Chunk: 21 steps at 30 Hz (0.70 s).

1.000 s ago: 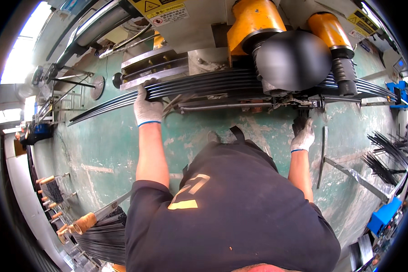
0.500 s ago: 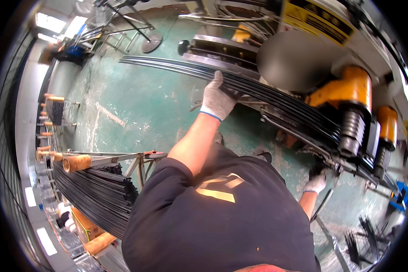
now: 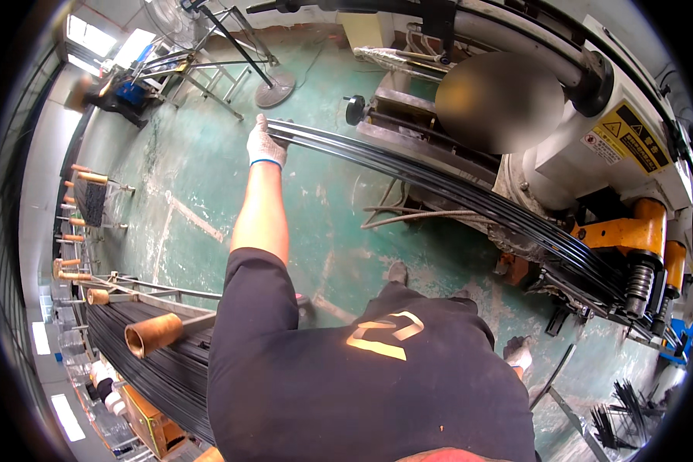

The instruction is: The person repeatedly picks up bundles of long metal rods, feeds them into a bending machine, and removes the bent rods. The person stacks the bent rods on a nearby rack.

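My left hand (image 3: 267, 145), in a white knit glove, is stretched far forward and closed around the left ends of several long, thin black rods (image 3: 408, 169). The rods slope away to the right, along the front of a machine. Their other ends reach beneath an orange clamp head (image 3: 637, 225) with a coiled spring (image 3: 638, 285). My right hand (image 3: 518, 353), gloved too, hangs low at my right side, apart from the rods. Its fingers are partly hidden and too unclear to read.
On my left a rack with a brown roller (image 3: 152, 336) carries a large bundle of black rods (image 3: 146, 346). A round-based stand (image 3: 275, 90) is ahead. A metal bar (image 3: 554, 377) and short black pieces (image 3: 624, 416) are at lower right. Another person (image 3: 115, 98) is at far left.
My left hand has moved left along the rods to their ends. My right hand has drawn back from the machine toward my body. The view has shifted, bringing more of the floor in.
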Available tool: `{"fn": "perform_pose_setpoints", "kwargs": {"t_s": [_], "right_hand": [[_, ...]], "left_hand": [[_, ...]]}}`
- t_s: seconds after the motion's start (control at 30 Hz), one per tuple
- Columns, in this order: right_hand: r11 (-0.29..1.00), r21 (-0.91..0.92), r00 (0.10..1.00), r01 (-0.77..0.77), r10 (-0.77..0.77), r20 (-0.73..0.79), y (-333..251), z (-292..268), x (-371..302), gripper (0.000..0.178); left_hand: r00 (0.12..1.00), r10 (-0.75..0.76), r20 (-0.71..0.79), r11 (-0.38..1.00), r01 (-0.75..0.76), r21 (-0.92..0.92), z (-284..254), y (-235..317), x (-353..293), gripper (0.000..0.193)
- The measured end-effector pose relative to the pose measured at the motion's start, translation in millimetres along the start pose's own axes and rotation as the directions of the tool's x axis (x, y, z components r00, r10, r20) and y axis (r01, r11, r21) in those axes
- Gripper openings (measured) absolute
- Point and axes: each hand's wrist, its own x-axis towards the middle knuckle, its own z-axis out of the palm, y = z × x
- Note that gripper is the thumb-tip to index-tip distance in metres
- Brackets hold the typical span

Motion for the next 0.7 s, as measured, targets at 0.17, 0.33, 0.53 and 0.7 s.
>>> {"fn": "perform_pose_setpoints", "kwargs": {"t_s": [0.17, 0.33, 0.53, 0.7], "right_hand": [[0.975, -0.185, 0.974, 0.127, -0.158, -0.163, 16.5, 5.1, -24.5, 0.033], [0.975, -0.162, 0.96, 0.152, -0.184, -0.209, 2.5, 17.5, -28.5, 0.034], [0.966, -0.156, 0.953, 0.205, -0.234, -0.193, -0.5, 17.7, -42.1, 0.033], [0.987, -0.057, 0.984, 0.149, -0.154, -0.093, 4.7, 4.4, -44.9, 0.031]], "left_hand": [[0.983, 0.083, 0.166, 0.979, -0.112, 0.17, -5.9, 1.5, 17.0, 0.023], [0.986, 0.079, 0.147, 0.992, -0.092, 0.088, -29.3, 1.6, 22.3, 0.078], [0.982, 0.172, 0.083, 0.98, -0.179, 0.083, -3.5, 2.6, -3.9, 0.088], [0.986, 0.133, 0.099, 0.978, -0.147, 0.147, -6.7, 8.2, -9.7, 0.063]]}}
